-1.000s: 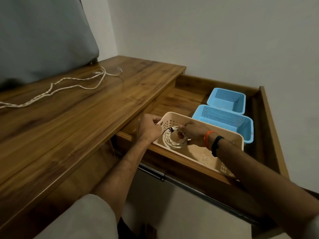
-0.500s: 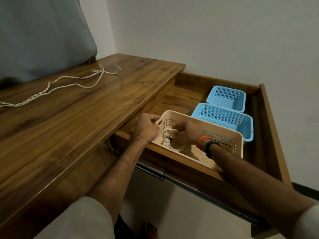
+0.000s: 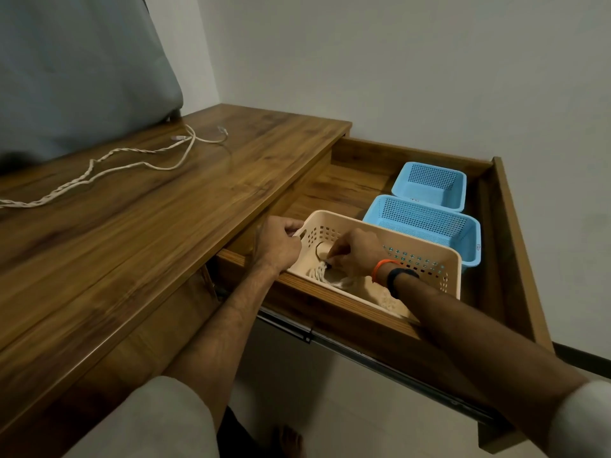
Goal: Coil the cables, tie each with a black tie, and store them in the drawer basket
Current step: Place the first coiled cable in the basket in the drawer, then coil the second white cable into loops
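A beige slotted basket (image 3: 426,256) sits in the open wooden drawer (image 3: 515,246). My left hand (image 3: 277,246) grips the basket's left rim at its handle cutout. Inside the basket, my right hand (image 3: 355,252) presses down on a coiled white cable (image 3: 319,274) bound with a black tie (image 3: 329,266); most of the coil is hidden under the hand and the drawer front. A second white twisted cable (image 3: 109,165) lies loose and uncoiled across the desk top at the left.
Two light blue mesh baskets (image 3: 426,223) (image 3: 429,185) stand behind the beige one in the drawer. A grey cushion (image 3: 76,77) leans at the back left of the wooden desk (image 3: 165,226). The drawer juts out toward the white wall on the right.
My right hand has lowered the tied coil from above the basket down to its floor. My left hand has stayed on the basket's rim.
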